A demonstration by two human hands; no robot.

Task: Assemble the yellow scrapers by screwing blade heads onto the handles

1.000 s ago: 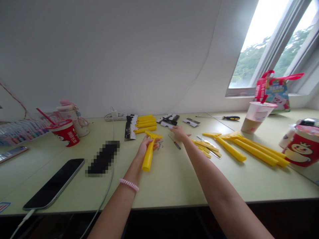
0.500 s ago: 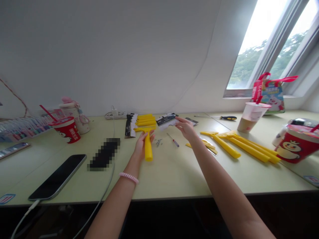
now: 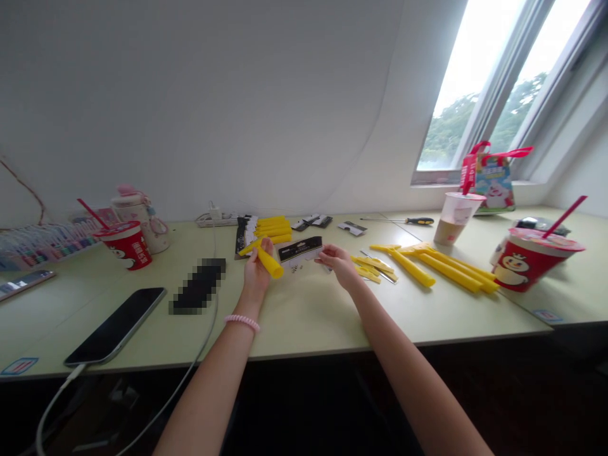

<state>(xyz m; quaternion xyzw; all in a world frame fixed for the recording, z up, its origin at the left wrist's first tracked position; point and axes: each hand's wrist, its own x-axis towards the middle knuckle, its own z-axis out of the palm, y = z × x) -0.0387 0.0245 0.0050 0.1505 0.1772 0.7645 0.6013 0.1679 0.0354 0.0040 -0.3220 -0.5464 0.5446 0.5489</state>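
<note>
Head camera: near left on the pale green table [image 3: 304,329] lies a black-screened phone [image 3: 116,332]. Farther in, at centre, the left hand [image 3: 256,275] has its fingers wrapped around a yellow plastic T-shaped scraper [image 3: 270,261], its tubular handle end directed toward the near right. Right of it, the right hand [image 3: 338,265] pinches between its fingers the right end of a black-and-white printed card [image 3: 300,248]. Whether card and scraper touch cannot be determined. Small metal screws [image 3: 297,269] lie on the table between the hands. Just right of the right hand are flat yellow plastic pieces [image 3: 368,271]; beyond these, farther right, more yellow T-shaped scrapers [image 3: 444,267]. At far centre-left, yellow handles [image 3: 273,226] lie in a row; to their right, loose black-and-white cards [image 3: 311,221].
</note>
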